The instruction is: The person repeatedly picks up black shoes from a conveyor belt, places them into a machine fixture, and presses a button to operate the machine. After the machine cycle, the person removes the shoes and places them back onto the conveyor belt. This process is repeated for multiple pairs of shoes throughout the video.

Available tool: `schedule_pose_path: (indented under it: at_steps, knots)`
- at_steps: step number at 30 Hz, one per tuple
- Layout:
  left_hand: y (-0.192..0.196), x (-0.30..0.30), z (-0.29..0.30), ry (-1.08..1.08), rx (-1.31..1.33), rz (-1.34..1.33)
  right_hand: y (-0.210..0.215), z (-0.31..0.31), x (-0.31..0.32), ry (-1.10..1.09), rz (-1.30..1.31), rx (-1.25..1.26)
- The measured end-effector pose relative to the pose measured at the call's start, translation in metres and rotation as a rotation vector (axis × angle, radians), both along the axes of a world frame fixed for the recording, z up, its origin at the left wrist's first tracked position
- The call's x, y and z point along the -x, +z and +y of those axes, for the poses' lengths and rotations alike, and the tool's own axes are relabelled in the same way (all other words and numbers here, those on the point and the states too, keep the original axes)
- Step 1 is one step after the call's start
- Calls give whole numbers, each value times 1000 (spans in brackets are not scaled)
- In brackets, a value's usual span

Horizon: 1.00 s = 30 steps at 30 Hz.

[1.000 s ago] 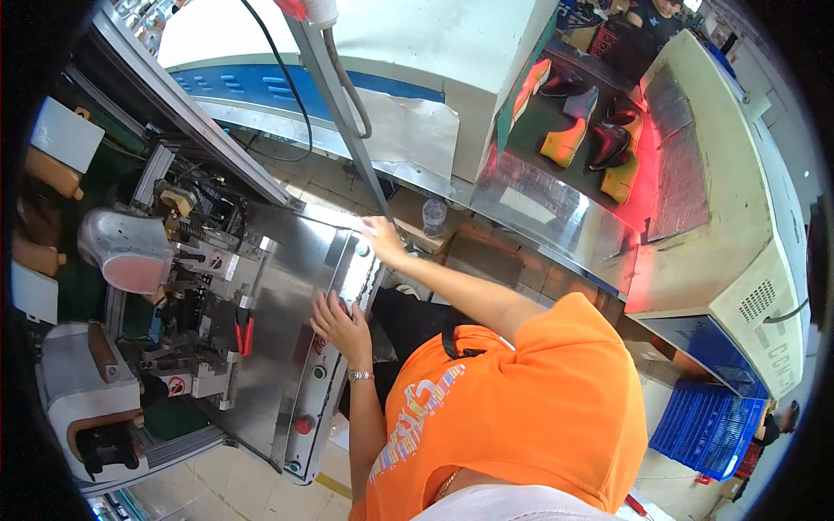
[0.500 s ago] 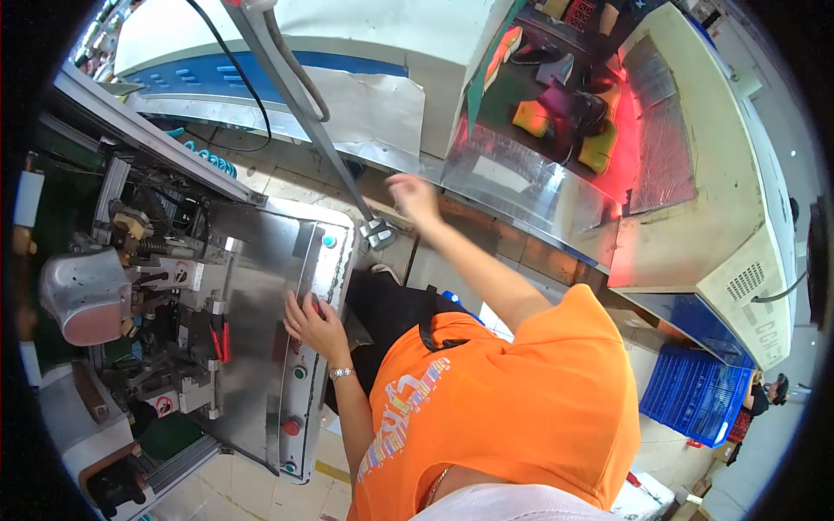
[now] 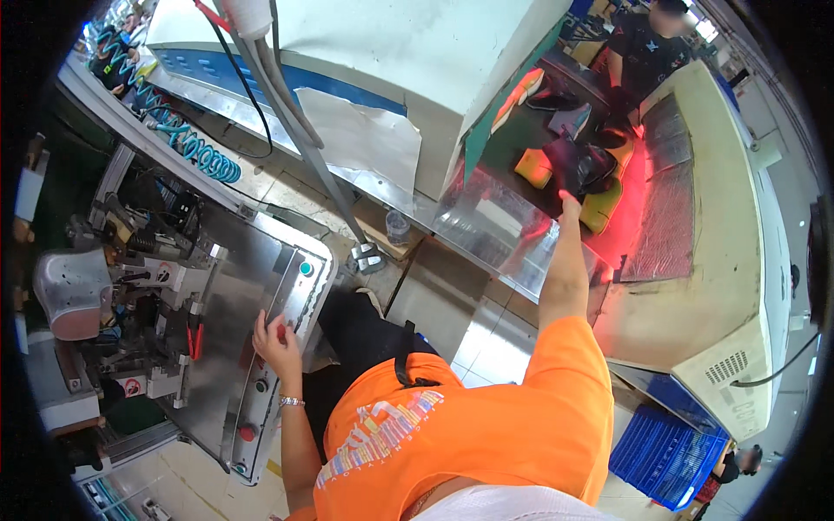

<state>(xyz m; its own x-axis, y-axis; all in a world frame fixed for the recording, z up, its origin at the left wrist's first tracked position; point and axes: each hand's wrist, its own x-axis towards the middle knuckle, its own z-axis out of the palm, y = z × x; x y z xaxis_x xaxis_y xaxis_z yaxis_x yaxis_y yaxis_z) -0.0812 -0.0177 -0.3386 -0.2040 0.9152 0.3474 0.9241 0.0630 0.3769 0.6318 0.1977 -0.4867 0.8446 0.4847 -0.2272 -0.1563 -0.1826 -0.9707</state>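
My left hand (image 3: 279, 349) is at the edge of the machine's steel table, over its strip of buttons. Its fingers are apart and a little bent, with nothing seen in them. My right arm stretches to the far right, into the red-lit opening of the conveyor machine. There my right hand (image 3: 569, 205) meets the near end of a black shoe (image 3: 592, 167). It looks closed on that end, though the fingers are mostly hidden. Around this shoe lie a yellow-orange piece (image 3: 533, 168), a yellow-green one (image 3: 599, 208) and a grey shoe (image 3: 570, 122).
A co-worker (image 3: 647, 48) in dark clothes reaches into the conveyor's far side. On the left stands a machine with a metal shoe form (image 3: 71, 291) and red-handled clamp (image 3: 195, 337). A slanted metal post (image 3: 334, 187) rises between the machines. A blue crate (image 3: 669, 456) stands lower right.
My right hand has swung from near the metal post, rightward into the conveyor opening, to the black shoe. My left hand stays at the button strip. The view has shifted.
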Motion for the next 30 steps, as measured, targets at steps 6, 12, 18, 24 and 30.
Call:
schedule_pose_path:
  at_steps: [6,12,18,24,30]
  knots:
    - [40,-28,10,-18,-117,-465,152,11,42,118,-631,-138]
    - [91,-140,9,-476,631,-1438,310,-105,187,538,-400,-384]
    - [106,-191,5,-863,451,-1621,347,-188,297,1310,-100,-1023]
    - [108,-120,11,-567,-140,-1474,352,-151,385,1654,696,-586]
    - [181,-54,-32,-621,-213,-825,341,-100,483,1741,710,-476]
